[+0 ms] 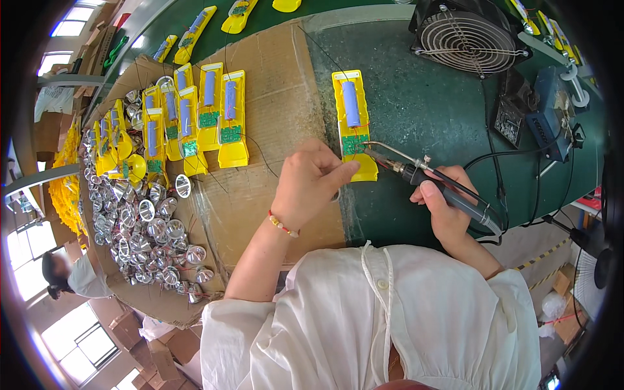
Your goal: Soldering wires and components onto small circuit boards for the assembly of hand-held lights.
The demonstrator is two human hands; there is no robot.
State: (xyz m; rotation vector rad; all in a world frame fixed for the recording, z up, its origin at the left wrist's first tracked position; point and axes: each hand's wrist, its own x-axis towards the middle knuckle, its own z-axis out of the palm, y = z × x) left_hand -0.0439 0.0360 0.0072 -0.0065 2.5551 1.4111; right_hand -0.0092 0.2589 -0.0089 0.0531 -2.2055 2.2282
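In front of me lies a yellow plastic housing [366, 170] with a blue cylindrical battery [351, 107] and a green circuit board [354, 144]. My right hand [448, 205] grips a soldering iron [448, 194] with a thin metal feed tube [390, 149] along it. The iron's tip points left, at the board's lower edge. My left hand [312, 174] is closed in a pinch beside the housing's lower left side. What its fingers hold is mostly hidden; a small silvery edge shows beneath them.
Several similar yellow housings [233, 155] lie on cardboard [273, 78] to the left. Beyond them is a heap of silver reflector cups [156, 227]. A metal-grilled fan [471, 42] and a blue soldering unit [547, 120] with black cables stand right. Another person [84, 276] is far left.
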